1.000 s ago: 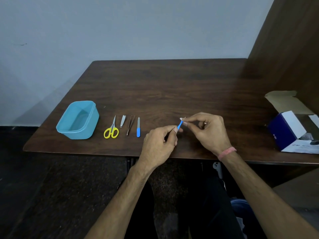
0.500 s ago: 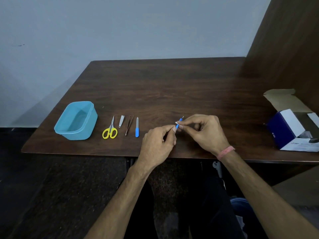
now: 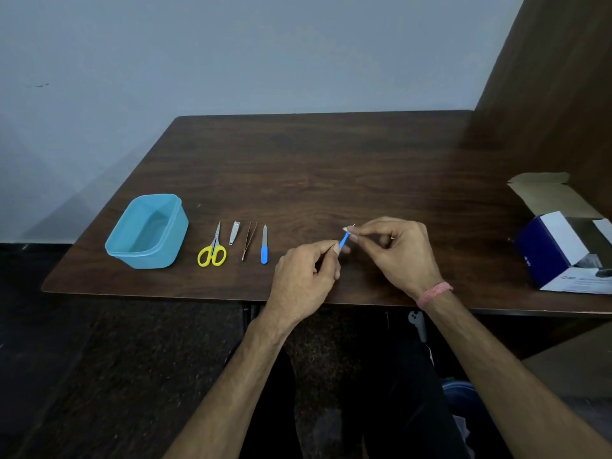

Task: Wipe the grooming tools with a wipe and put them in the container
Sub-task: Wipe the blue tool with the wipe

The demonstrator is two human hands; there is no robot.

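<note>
My left hand (image 3: 306, 276) pinches the lower end of a thin blue-handled tool (image 3: 344, 240) above the table's front middle. My right hand (image 3: 397, 253) pinches a small white wipe (image 3: 347, 229) around the tool's upper end, where a metal tip pokes out. On the table to the left lie yellow-handled scissors (image 3: 212, 250), a nail clipper (image 3: 234, 231), tweezers (image 3: 249, 239) and a blue-handled nail file (image 3: 264, 249) in a row. A light blue open container (image 3: 145, 230) stands at the far left, with nothing seen in it.
The dark wooden table (image 3: 331, 167) meets a brown panel on the right. An open blue and white cardboard box (image 3: 566, 246) sits near the right front corner. The table's front edge runs just below my wrists.
My right hand's fingers have slid along the blue tool between its handle and tip. Both hands stay at the same spot over the table.
</note>
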